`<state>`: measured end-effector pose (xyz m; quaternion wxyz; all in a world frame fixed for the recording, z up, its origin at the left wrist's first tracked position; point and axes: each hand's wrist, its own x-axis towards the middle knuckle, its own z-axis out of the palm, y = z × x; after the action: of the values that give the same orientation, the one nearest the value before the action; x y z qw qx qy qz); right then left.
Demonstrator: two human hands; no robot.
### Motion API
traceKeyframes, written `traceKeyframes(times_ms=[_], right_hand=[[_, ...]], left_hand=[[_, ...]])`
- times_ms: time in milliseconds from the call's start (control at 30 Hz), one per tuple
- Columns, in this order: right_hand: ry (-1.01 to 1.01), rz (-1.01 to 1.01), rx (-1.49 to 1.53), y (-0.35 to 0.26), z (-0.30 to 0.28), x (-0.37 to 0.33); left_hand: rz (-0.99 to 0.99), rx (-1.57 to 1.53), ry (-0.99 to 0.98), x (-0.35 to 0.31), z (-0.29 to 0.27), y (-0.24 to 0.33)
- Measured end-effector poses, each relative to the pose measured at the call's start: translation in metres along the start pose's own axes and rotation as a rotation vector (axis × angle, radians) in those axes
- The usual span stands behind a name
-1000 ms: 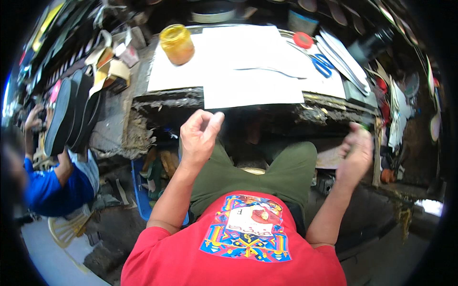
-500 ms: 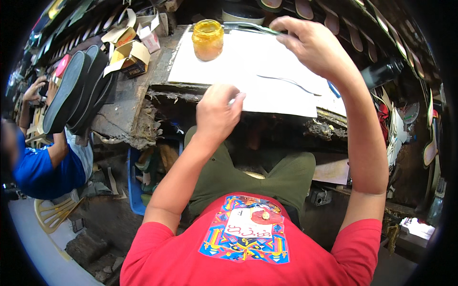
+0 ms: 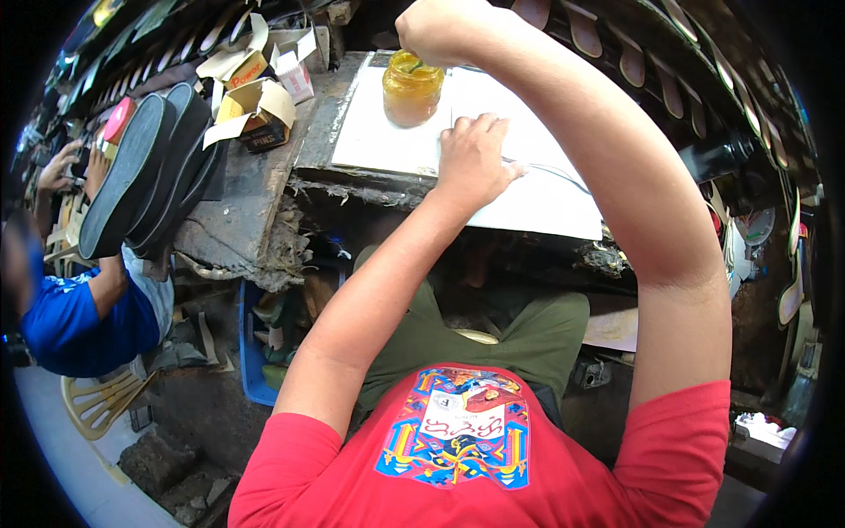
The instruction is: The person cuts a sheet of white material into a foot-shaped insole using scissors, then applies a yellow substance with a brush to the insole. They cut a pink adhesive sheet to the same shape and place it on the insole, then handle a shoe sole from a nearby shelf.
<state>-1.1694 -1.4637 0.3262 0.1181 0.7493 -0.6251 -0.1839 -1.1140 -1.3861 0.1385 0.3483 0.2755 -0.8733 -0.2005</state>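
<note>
Curled right hand (image 3: 444, 33) just above a squat amber-yellow glass jar (image 3: 412, 99), upper centre of the frame.
The jar stands on flat white paper sheets (image 3: 528, 204); a small green item (image 3: 415, 65) shows at its mouth. The right hand's grip is hidden; what it holds cannot be determined. The left hand (image 3: 473, 160) rests palm down on the paper, fingers loosely spread, near a thin dark curved strip (image 3: 560, 175).

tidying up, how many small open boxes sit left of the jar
3: the black box in front, the orange box behind it, and the pink-white box nearest the jar; others may be hidden.
</note>
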Motion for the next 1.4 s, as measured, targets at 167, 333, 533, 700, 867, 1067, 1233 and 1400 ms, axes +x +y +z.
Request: traceKeyframes(times_ms=[167,333,533,700,867,1067,1233,1400], right_hand=[[-0.168,0.133,0.096,0.016,-0.025,0.014],[-0.128,-0.018,0.259,0.063,-0.064,-0.026],[0.106,-0.141,0.285,0.075,-0.032,-0.041],[0.242,0.169,0.558,0.078,-0.026,-0.071],[0.137,0.193,0.714,0.068,-0.024,-0.097],[-0.01,0.145,0.92,0.085,0.018,-0.153],[0.472,0.267,1.161,0.084,0.07,-0.286],[0.334,0.452,1.559,0.041,0.18,-0.345]], left_hand=[[-0.054,0.03,-0.162,0.01,-0.004,0.006],[0.113,0.064,-0.186,0.016,-0.017,0.005],[-0.011,-0.081,-0.205,-0.002,-0.035,0.018],[-0.211,-0.186,-0.121,-0.024,-0.043,0.029],[-0.439,-0.415,-0.195,-0.036,-0.05,0.022],[-0.721,-1.071,-0.041,-0.064,-0.054,0.022],[-0.845,-1.283,-0.129,-0.097,-0.064,0.022],[-0.898,-1.347,-0.213,-0.118,-0.06,0.027]])
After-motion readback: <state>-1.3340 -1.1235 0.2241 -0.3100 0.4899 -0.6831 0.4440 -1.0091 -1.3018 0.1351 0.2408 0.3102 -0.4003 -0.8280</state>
